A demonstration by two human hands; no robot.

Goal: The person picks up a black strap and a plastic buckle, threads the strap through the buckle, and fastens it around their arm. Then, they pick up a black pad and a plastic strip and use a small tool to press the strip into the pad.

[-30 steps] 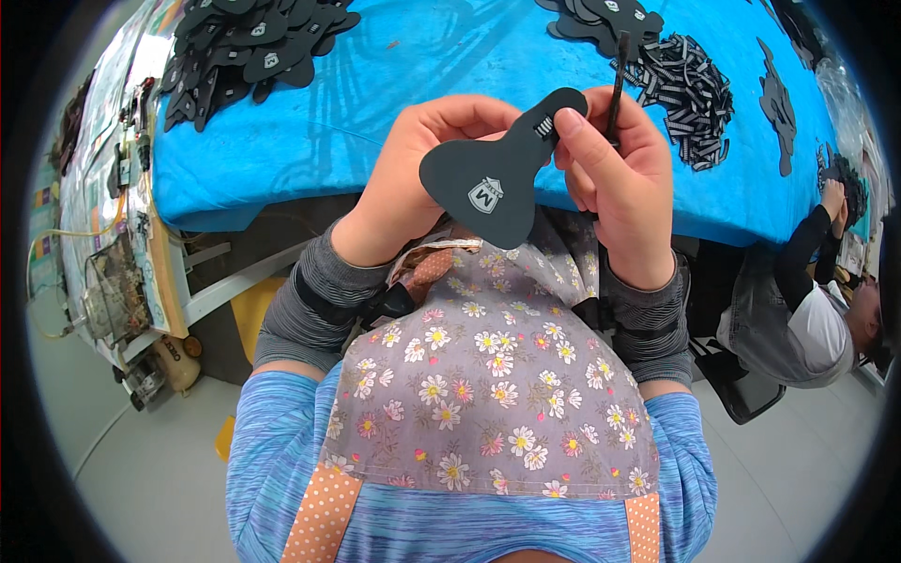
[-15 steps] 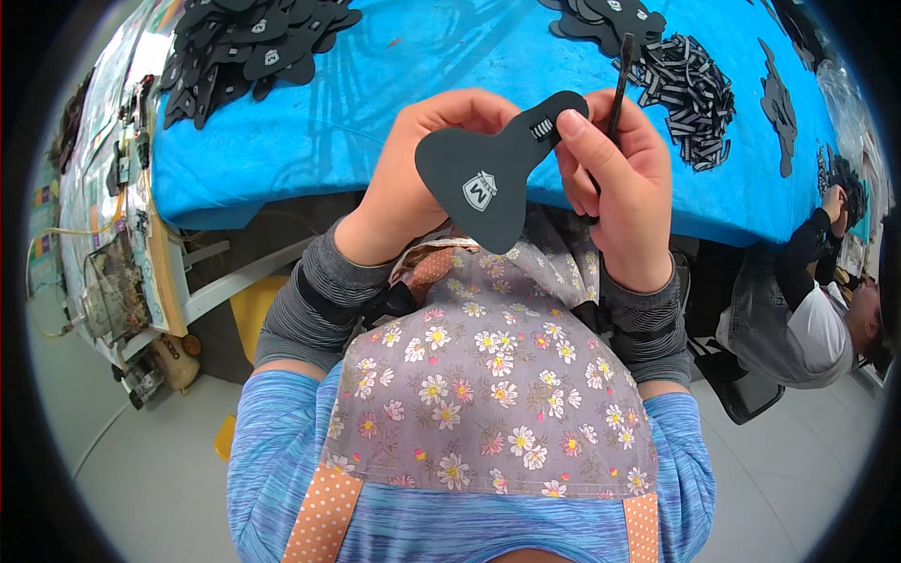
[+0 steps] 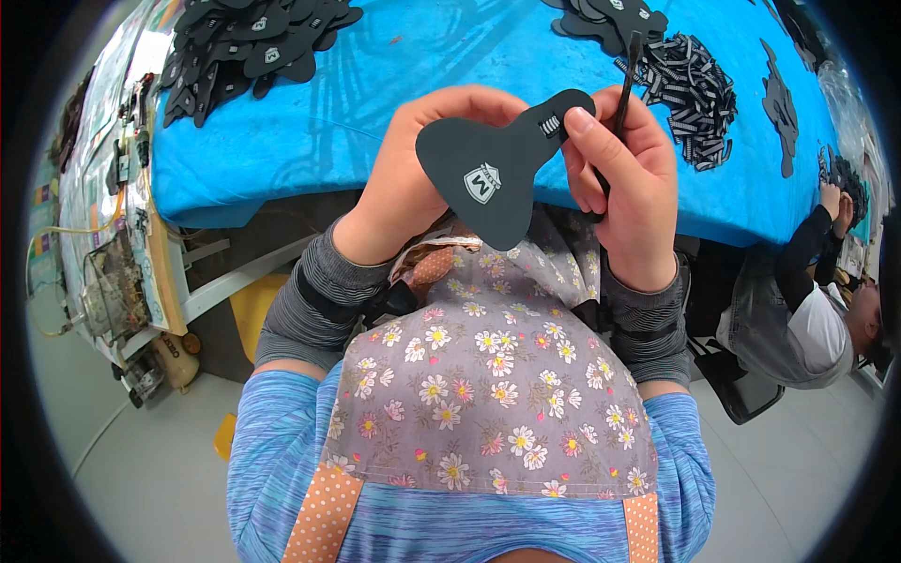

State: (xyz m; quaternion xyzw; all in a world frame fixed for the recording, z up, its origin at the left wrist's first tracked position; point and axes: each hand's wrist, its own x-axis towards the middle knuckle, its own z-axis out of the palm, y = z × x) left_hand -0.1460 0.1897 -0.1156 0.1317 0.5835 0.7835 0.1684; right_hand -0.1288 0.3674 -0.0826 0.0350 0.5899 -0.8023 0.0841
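Note:
In front of me, over the table's near edge, is a flat dark grey piece (image 3: 497, 155) with one broad two-lobed end and a narrow end. A pale shield emblem marks its wide part, and a short black-and-white striped strip (image 3: 549, 126) sits near the narrow tip. My left hand (image 3: 396, 178) grips the piece from behind on its left side, most of the fingers hidden. My right hand (image 3: 640, 174) pinches the narrow end with the thumb on top. A slim dark stick-like tool (image 3: 632, 75) is also held among its fingers, pointing up.
A blue-covered table (image 3: 441, 52) bears a heap of similar dark pieces (image 3: 267, 47) at far left and more pieces (image 3: 608, 21) at far right. Beside those lies a pile of striped strips (image 3: 699, 103). A co-worker (image 3: 812, 310) sits at the right.
The piece has tilted slightly, its narrow end a little to the right and up. My right hand and the tool have shifted slightly right; my left hand keeps its hold.

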